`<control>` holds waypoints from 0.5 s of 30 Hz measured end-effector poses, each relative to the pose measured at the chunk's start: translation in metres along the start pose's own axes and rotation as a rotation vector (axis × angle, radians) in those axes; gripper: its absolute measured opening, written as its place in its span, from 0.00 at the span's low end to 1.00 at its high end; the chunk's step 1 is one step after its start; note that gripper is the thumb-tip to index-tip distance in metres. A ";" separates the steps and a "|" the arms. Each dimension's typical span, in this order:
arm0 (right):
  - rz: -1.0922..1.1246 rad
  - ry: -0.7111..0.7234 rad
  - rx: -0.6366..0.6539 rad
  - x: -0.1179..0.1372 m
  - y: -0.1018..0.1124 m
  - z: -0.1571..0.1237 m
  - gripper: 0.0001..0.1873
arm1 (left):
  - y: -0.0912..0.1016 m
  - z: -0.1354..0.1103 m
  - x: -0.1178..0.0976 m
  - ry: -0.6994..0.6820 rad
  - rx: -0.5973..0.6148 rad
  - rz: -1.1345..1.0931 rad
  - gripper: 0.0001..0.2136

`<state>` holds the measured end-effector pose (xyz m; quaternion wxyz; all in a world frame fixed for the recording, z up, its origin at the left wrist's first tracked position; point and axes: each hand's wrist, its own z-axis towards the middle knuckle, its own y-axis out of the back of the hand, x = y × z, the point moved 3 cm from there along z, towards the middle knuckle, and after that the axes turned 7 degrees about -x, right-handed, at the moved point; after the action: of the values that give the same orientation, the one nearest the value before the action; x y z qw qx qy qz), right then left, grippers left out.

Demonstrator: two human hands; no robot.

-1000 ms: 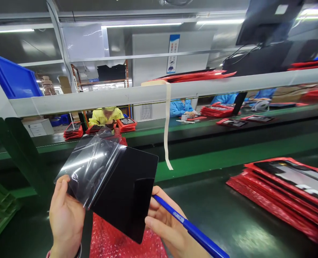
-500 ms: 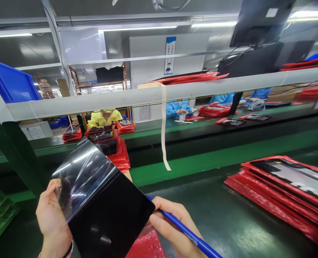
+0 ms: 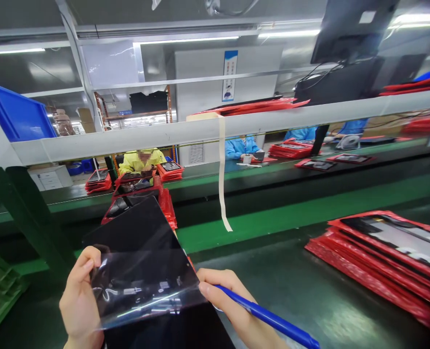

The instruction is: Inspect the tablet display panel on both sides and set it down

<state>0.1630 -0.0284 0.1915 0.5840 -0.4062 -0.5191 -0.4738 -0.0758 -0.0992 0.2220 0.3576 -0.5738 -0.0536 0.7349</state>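
Item: black glass panel (image 3: 135, 232), held low centre above the green counter (image 3: 309, 291), clear film (image 3: 142, 291) partly lifted off its near face.
Left hand (image 3: 79, 303): fingers clamped on the film and panel edge at 9 o'clock.
Right hand (image 3: 233, 305): fingers closed round a blue pen (image 3: 269, 320), touching the film at 3 o'clock.
Handling: best to peel slowly, gripping edges only.
Red sleeves (image 3: 385, 257) lie at 3 o'clock.

You've got nothing legible here. The blue-and-white notice (image 3: 230, 75) on the far wall panel, upper centre of the frame, carries print but it's too small to read. The white label (image 3: 363, 17) on the back of the monitor (image 3: 349, 29), upper right, is blank or blurred. The blue pen (image 3: 269, 320), lower centre, shows no readable marking.
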 end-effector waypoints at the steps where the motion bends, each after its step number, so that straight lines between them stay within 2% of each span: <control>1: 0.012 -0.004 -0.006 0.000 0.000 0.000 0.25 | -0.002 -0.003 0.000 0.023 0.036 -0.001 0.07; 4: 0.009 0.039 0.054 0.004 -0.003 0.002 0.24 | -0.006 -0.009 0.000 0.069 0.082 0.005 0.09; 9: -0.014 0.208 0.285 0.016 -0.012 0.002 0.17 | -0.008 -0.015 0.001 0.180 0.118 -0.018 0.11; 12: 0.020 0.227 0.369 0.019 -0.016 0.002 0.18 | -0.006 -0.015 0.001 0.139 0.111 0.004 0.11; 15: 0.069 0.230 0.407 0.017 -0.017 0.001 0.23 | -0.004 -0.015 0.001 0.082 0.099 0.032 0.11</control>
<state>0.1460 -0.0336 0.2080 0.7248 -0.2411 -0.5199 -0.3825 -0.0611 -0.1005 0.2185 0.3755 -0.5859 0.0066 0.7182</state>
